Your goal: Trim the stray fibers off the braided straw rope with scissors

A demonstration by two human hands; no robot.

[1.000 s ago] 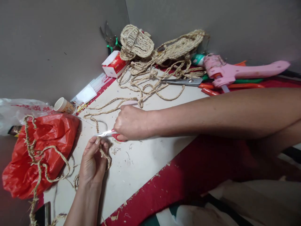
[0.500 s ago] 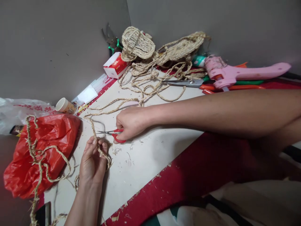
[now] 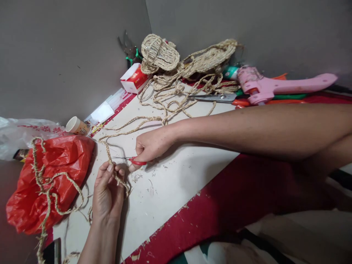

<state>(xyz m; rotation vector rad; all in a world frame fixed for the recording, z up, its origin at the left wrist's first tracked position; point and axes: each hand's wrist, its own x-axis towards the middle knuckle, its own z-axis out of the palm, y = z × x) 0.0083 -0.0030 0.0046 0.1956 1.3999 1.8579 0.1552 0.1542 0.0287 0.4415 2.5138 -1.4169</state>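
Note:
Between the thumb and fingers of my left hand [image 3: 107, 187] is a braided straw cord [image 3: 108, 151]. The cord runs up from the fingertips, then bends right toward the pile at the back; its lower part curls beside the palm. My right hand [image 3: 154, 145] is closed on small red-handled scissors [image 3: 137, 161]. Their thin blades point left and look closed, with the tips close to the cord just above my left fingertips. Whether the tips touch the cord I cannot tell.
Coiled straw cord [image 3: 161, 55] lies at the back beside a red and white box [image 3: 134, 79], pruning shears [image 3: 130, 49], large scissors [image 3: 217, 97] and a pink-handled tool [image 3: 291, 85]. At left are a paper cup [image 3: 77, 125] and a red plastic bag [image 3: 63, 154]. Straw scraps litter the board.
The scissors' blades have come together and the handles have closed up in my right hand. My left hand keeps its hold on the cord, nearly unmoved. The view has shifted slightly.

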